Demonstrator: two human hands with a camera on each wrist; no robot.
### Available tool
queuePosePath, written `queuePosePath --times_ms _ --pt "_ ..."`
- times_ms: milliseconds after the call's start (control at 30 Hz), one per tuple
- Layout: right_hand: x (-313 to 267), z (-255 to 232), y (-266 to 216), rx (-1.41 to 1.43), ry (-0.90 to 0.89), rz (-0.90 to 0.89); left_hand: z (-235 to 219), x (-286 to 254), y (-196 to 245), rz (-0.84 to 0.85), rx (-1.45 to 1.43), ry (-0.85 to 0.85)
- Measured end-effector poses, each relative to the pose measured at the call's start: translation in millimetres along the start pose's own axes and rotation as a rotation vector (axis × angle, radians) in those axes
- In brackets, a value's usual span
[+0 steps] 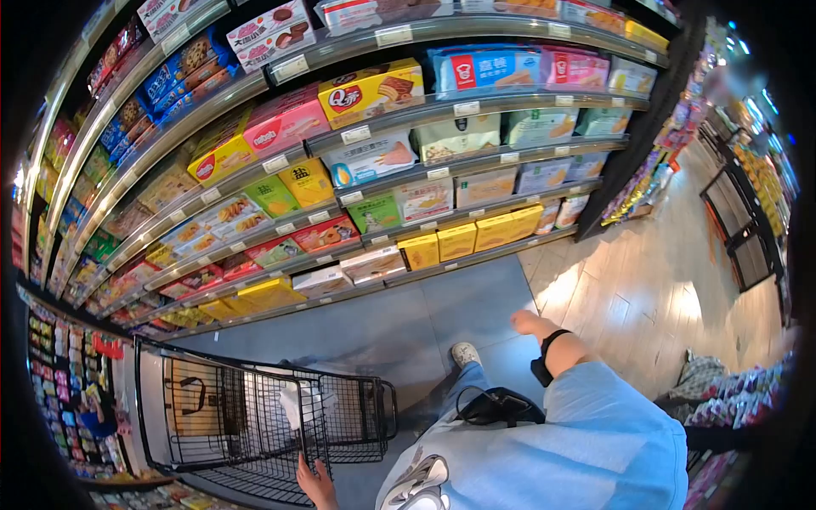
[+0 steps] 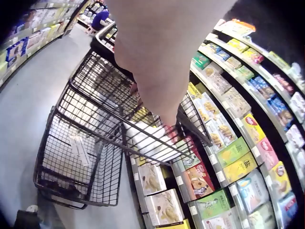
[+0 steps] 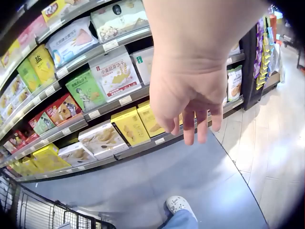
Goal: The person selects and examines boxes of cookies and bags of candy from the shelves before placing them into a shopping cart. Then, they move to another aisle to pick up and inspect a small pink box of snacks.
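A black wire shopping cart [image 1: 255, 476] stands at the person's left. The left hand [image 1: 316, 483] grips its handle [image 2: 193, 128]; in the left wrist view the wrist hides much of the hand. A white item [image 2: 150, 140] like a plastic bag shows through the wire near that hand. The right hand [image 3: 193, 107] hangs beside the body with loose fingers pointing down and nothing held. Behind it in the right wrist view are yellow boxes [image 3: 129, 126] on the bottom shelf.
Long shelves of boxed and bagged snacks [image 1: 370, 92] run along the front. A grey tiled floor [image 1: 408, 310] meets wood-look flooring [image 1: 612, 297] on the right. Another person [image 2: 100, 20] is far down the aisle. A black rack [image 1: 739, 229] stands at far right.
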State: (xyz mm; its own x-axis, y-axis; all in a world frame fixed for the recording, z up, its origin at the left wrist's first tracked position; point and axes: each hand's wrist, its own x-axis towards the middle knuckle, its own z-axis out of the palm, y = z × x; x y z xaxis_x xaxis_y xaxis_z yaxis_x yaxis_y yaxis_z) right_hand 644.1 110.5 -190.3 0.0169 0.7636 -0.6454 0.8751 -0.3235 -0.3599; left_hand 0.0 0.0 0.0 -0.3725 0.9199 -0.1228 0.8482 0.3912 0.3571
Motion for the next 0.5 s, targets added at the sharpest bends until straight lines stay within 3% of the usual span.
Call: queuePosePath --times_ms 67,100,167,200,267,333,367,433,500 --pt "-7.0 -4.6 -22.6 0.057 0.151 0.071 -11.1 -2.9 26.0 0.02 0.011 -0.104" --pt "-32.4 24.8 -61.3 0.08 0.174 0.07 -35.2 -15.8 -2.7 0.049 0.015 -0.088" --pt "-56.6 25.2 -86.2 0.19 0.134 0.157 -39.3 -18.7 -3.2 0.062 0.127 -0.09" --pt "-64.1 30.4 -87.6 0.195 0.156 0.174 -38.0 -17.8 -10.1 0.16 0.184 -0.063" --pt "-69.1 50.7 -85.2 0.057 0.22 0.09 -31.8 -14.5 -29.7 0.223 0.15 -0.046" --pt "-78.3 64.6 -74.2 0.076 0.241 0.119 -29.5 -14.0 -34.8 0.229 0.103 -0.032" --pt "-83.8 67.5 -65.4 0.091 0.237 0.128 -19.4 -6.3 -43.6 0.256 0.087 -0.036" --pt "-116.1 58.2 -64.3 0.039 0.233 0.168 36.4 33.1 -93.3 0.403 -0.162 0.163" --pt "-136.7 52.7 -62.6 -0.015 0.216 0.191 -15.5 -1.1 -59.9 0.381 -0.049 0.068"
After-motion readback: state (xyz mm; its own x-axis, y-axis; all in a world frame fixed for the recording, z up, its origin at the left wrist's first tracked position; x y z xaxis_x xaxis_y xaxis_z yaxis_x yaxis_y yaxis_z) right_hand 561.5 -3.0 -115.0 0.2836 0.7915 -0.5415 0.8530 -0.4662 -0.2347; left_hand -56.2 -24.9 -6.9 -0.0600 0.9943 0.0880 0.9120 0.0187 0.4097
